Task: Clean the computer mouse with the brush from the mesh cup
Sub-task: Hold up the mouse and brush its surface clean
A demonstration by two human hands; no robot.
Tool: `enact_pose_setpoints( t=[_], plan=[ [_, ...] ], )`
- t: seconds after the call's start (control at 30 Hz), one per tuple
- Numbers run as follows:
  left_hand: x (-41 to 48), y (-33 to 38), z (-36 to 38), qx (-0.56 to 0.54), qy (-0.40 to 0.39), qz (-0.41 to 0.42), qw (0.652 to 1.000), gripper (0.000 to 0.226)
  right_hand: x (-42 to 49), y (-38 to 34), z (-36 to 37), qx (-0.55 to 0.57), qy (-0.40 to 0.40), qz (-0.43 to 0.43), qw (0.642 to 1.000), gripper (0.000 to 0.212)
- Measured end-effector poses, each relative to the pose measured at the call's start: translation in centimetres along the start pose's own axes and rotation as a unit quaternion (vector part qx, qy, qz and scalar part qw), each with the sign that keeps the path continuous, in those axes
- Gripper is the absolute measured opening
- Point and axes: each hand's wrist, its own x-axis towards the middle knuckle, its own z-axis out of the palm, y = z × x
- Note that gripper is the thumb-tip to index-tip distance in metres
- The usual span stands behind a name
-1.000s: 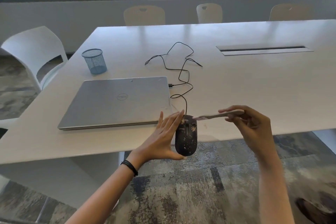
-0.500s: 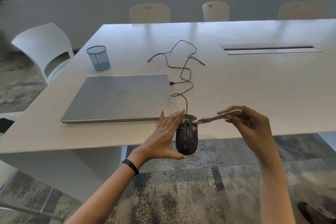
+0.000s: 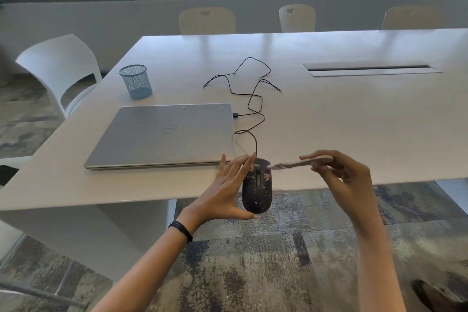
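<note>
Left grip [image 3: 222,192] pinches mouse [image 3: 257,190] end to end, beyond desk [image 3: 354,121] edge; right grip [image 3: 342,175] pinches brush [image 3: 291,165]. Hard stroke could knock mouse loose.

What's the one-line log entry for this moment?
left hand holds mouse | right hand holds brush, tip at mouse | mesh cup on table
</note>
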Motion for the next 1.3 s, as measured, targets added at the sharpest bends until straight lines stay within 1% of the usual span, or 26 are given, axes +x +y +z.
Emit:
enact_pose_setpoints(
  t=[0.1, 0.2, 0.3, 0.57, 0.73, 0.83, 0.97, 1.07, 1.3],
  plan=[
    [0.0, 0.3, 0.0, 0.001, 0.001, -0.001, 1.0, 0.127, -0.3, 0.0, 0.1, 0.004, -0.002, -0.005, 1.0, 0.017],
    [0.0, 0.5, 0.0, 0.0, 0.001, -0.001, 1.0, 0.127, -0.5, 0.0, 0.0, 0.019, 0.016, -0.001, 1.0, 0.017],
    [0.0, 0.8, 0.0, 0.0, -0.003, -0.002, 1.0, 0.126, -0.6, -0.1, -0.2, 0.033, -0.003, -0.003, 0.999, 0.02],
    [0.3, 1.5, 0.1, 0.005, -0.001, 0.005, 1.0, 0.126, -0.4, 0.0, -0.1, 0.018, 0.023, -0.01, 1.0, 0.017],
    [0.4, 1.6, 0.1, 0.002, 0.0, 0.003, 1.0, 0.124, -0.3, -0.5, -0.4, 0.011, -0.011, -0.016, 1.0, 0.02],
    [0.4, 1.6, 0.3, -0.002, 0.002, 0.0, 1.0, 0.124, -0.4, -0.9, -0.8, 0.01, -0.003, -0.024, 1.0, 0.018],
    [0.5, 1.8, 0.4, 0.001, -0.001, -0.004, 1.0, 0.127, -0.7, -1.1, -0.9, -0.005, -0.018, -0.019, 1.0, 0.016],
    [0.7, 1.9, 0.5, 0.001, -0.001, -0.004, 1.0, 0.127, -0.7, -1.3, -1.1, -0.001, -0.003, -0.018, 1.0, 0.016],
    [1.0, 2.4, 0.6, -0.002, 0.004, -0.01, 1.0, 0.128, -1.0, -1.2, -1.8, 0.01, -0.018, -0.014, 1.0, 0.018]
  ],
)
